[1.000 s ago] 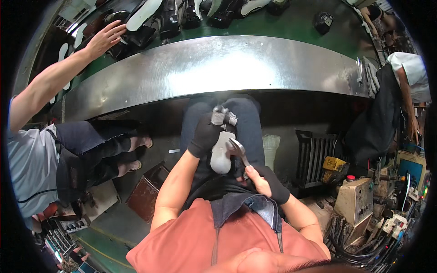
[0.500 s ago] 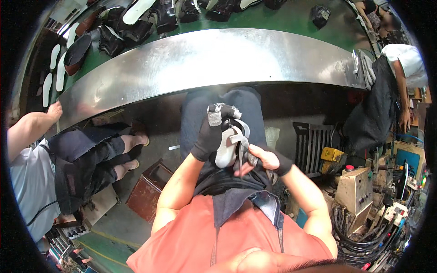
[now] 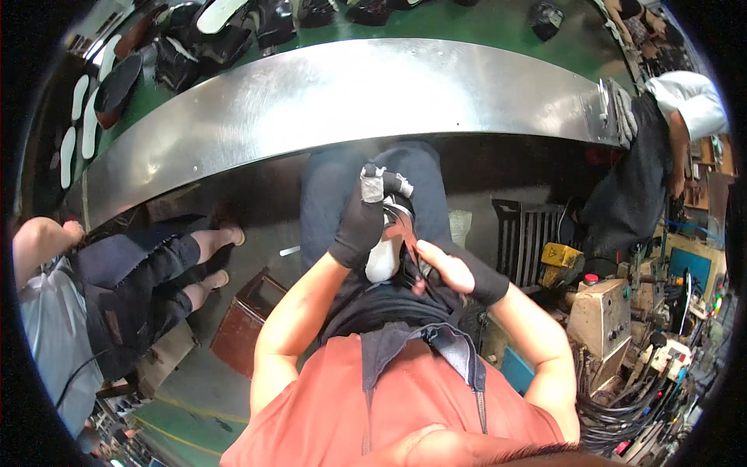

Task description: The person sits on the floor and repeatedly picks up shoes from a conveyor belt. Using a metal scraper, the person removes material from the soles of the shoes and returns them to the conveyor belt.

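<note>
On my lap lies a shoe with a white sole (image 3: 382, 261) turned up and a dark upper. My left hand (image 3: 362, 220), in a black fingerless glove with grey tape on the fingers, is closed around its far end. My right hand (image 3: 447, 268), wearing a black wrist band, is closed on what look like metal pincers (image 3: 403, 230). Their jaws lie against the shoe's edge beside my left fingers, and their handles are partly hidden by my right fingers.
A steel-topped bench edge (image 3: 373, 89) curves ahead, with dark shoe uppers (image 3: 177, 64) and white insoles (image 3: 68, 156) beyond. A co-worker (image 3: 58, 311) stands left, another (image 3: 634, 171) right. A brown box (image 3: 247, 315) is at left; a machine (image 3: 601, 311) with hoses at right.
The pincers have turned and their jaws now look reddish. My right hand has shifted slightly and its fingers have closed in. My left hand keeps its hold on the shoe.
</note>
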{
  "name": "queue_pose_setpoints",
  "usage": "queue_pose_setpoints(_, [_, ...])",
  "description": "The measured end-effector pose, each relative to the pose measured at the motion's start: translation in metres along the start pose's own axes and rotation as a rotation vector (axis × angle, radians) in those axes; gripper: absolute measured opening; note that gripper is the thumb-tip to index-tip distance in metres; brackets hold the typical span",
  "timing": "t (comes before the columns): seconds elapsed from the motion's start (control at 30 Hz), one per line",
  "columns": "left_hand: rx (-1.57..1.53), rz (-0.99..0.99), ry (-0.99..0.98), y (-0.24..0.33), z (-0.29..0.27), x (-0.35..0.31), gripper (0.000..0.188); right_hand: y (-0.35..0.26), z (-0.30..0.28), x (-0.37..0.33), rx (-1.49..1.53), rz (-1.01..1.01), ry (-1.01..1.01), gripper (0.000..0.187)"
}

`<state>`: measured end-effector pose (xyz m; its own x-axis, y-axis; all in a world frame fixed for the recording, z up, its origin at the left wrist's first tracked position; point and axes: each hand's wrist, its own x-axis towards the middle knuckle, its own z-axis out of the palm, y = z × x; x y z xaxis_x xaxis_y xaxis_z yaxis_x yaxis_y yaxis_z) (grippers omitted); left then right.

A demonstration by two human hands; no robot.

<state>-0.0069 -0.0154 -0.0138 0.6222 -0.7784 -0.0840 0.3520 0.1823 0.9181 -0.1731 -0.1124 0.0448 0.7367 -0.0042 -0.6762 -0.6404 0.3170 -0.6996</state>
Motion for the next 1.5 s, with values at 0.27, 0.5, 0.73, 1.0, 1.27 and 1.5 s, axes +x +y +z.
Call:
queue_pose_setpoints(0.27, [0.121,-0.008,0.048,-0.004,-0.014,0.004,0.053,0.082,0.053,0.065,-0.494,-0.611,0.625,0.032])
queue_pose_setpoints(0.5, [-0.13,-0.009,-0.188,0.011,-0.038,-0.059,0.055,0.098,0.049,0.008,-0.641,-0.441,0.345,0.019])
queue_pose_setpoints(0.73, [0.111,-0.234,0.057,-0.041,-0.026,-0.141,0.072,0.126,0.025,-0.036,-0.971,-0.886,0.007,0.032])
queue_pose_setpoints(1.0, [-0.219,-0.202,-0.027,-0.073,-0.038,-0.125,0.076,0.108,0.007,-0.008,-0.976,-1.015,-0.118,0.031])
queue_pose_setpoints(1.27, [0.782,0.002,0.383,-0.014,-0.029,-0.061,0.042,-0.006,0.018,0.011,-0.225,-0.027,0.187,0.044])
queue_pose_setpoints(1.5, [0.703,-0.065,0.131,-0.059,-0.056,-0.076,0.07,0.01,-0.033,0.049,-0.231,-0.128,0.212,0.05])
